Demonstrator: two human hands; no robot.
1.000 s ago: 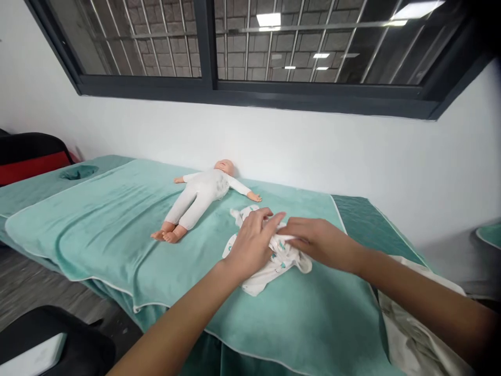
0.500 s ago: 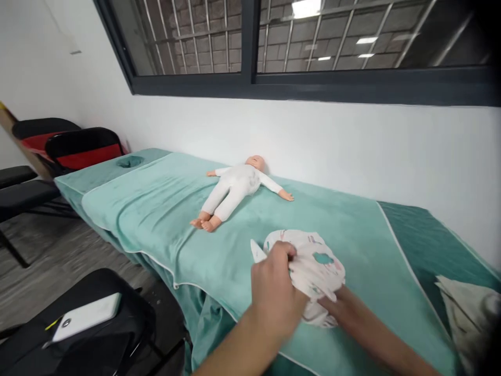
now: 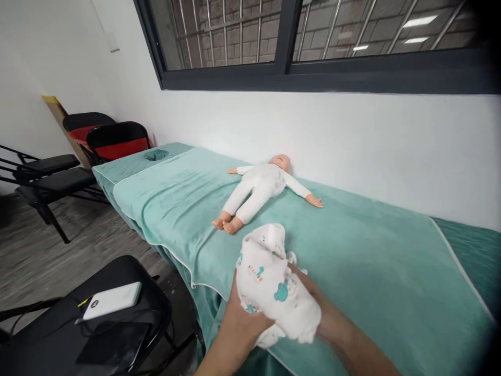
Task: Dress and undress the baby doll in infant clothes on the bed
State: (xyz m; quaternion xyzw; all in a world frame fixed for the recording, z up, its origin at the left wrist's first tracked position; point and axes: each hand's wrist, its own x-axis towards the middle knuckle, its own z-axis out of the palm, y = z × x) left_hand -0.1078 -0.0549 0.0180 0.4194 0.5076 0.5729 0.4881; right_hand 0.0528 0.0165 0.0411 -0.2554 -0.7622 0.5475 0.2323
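A bunched white baby garment with teal and small coloured prints hangs between my hands, over the near side of the bed. My left hand grips its lower left side, thumb laid across the front. From the right, my right hand holds the garment from behind, its fingers largely covered by the fabric. Beyond them a baby doll in a white long-sleeved suit lies face up on the green bed cover, arms spread, bare feet pointing toward me.
A black chair at the lower left carries a white power bank and a dark flat item. More black chairs stand at the far left. The wall and barred window border the bed's far side.
The garment has moved left and been turned, with another printed side now facing me. My left hand has shifted from its top to its lower left. The view has swung right.
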